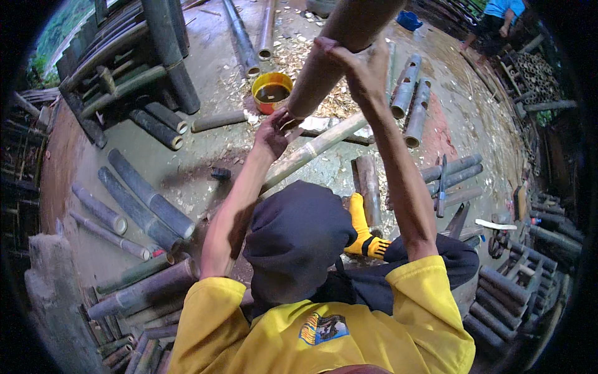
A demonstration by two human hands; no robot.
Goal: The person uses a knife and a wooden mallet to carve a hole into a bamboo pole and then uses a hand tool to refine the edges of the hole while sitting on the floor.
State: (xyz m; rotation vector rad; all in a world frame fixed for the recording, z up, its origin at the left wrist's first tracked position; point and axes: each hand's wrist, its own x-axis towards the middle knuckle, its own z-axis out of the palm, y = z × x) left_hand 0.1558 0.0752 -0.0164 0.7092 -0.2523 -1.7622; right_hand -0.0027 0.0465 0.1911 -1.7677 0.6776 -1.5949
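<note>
A thick dark bamboo tube [336, 56] is raised in front of me, slanting up and away to the right. My left hand [273, 136] is closed on its near lower end. My right hand [366, 71] wraps round it higher up, thumb laid across the tube. Below the hands a pale peeled bamboo pole [317, 146] lies slanted beside my bent knee. A yellow and red bowl [272, 92] with dark liquid stands just beyond my left hand. My foot in a yellow sock [361, 230] rests next to a short brown bamboo piece [367, 187].
Cut bamboo tubes [137, 199] lie on the left. Notched tubes [411, 93] lie at the right, near a long knife [441, 187] and a saw blade [458, 219]. Wood chips [305, 59] cover the ground ahead. Another person [496, 19] is at the far right.
</note>
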